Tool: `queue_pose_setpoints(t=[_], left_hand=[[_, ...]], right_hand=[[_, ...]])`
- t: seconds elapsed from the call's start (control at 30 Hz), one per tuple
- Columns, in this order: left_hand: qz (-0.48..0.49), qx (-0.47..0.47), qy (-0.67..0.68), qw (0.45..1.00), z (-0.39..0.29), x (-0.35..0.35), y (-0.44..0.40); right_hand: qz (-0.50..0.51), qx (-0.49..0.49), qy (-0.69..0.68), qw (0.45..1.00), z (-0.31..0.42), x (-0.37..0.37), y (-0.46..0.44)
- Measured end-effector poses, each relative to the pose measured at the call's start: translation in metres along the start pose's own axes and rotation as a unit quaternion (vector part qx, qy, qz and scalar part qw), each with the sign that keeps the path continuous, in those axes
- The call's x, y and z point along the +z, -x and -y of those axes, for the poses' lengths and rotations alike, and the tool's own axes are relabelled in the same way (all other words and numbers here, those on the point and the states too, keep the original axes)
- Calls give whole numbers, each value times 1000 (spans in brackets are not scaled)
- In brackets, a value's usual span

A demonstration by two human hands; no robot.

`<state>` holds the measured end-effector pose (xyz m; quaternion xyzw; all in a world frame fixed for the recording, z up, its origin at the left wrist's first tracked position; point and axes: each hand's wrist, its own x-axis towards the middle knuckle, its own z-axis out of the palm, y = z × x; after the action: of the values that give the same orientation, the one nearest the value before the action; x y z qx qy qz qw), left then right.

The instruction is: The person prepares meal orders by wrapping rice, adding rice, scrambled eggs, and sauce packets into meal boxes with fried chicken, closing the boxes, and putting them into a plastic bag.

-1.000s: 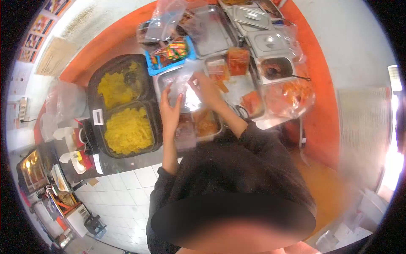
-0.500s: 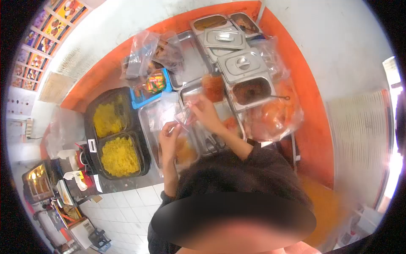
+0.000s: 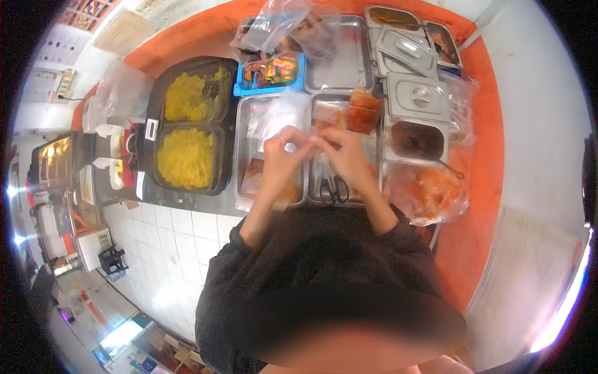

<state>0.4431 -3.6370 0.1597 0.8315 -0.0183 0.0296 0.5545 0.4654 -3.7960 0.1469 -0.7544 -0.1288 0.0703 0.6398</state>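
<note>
My left hand [image 3: 284, 156] and my right hand [image 3: 346, 157] meet fingertip to fingertip over the metal trays, both pinched closed. A small clear plastic bag appears to be between them, mostly hidden by the fingers. Under my left hand is a metal tray [image 3: 240, 153] with white and clear plastic bags [image 3: 277, 115] and a brown packet [image 3: 253, 176]. Just beyond my right hand, a container of orange-red food [image 3: 363, 112] stands in the neighbouring tray. Black-handled scissors [image 3: 334, 189] lie in that tray, below my right hand.
Two black trays of yellow food [image 3: 187, 159] are at left. A blue basket [image 3: 301, 80] of colourful packets stands behind. Lidded steel pans [image 3: 418, 98] and an open pan of dark sauce [image 3: 417, 140] with a ladle are right, near a bag of orange food [image 3: 430, 193].
The view has turned, shifting the counter rightward and up in the picture. My hands, earlier apart with clear plastic between them, now come together at the fingertips.
</note>
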Motion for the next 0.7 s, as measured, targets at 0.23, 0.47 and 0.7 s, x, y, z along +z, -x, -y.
queue_pose_setpoints(t=[0.23, 0.47, 0.7], left_hand=[[83, -143, 217, 962, 10, -2, 1], [47, -12, 81, 996, 10, 15, 15], [-69, 55, -328, 940, -16, 8, 17]], right_hand=[[39, -43, 12, 998, -8, 2, 6], [47, -76, 215, 972, 8, -2, 10], [-110, -90, 344, 928, 1, -2, 14]])
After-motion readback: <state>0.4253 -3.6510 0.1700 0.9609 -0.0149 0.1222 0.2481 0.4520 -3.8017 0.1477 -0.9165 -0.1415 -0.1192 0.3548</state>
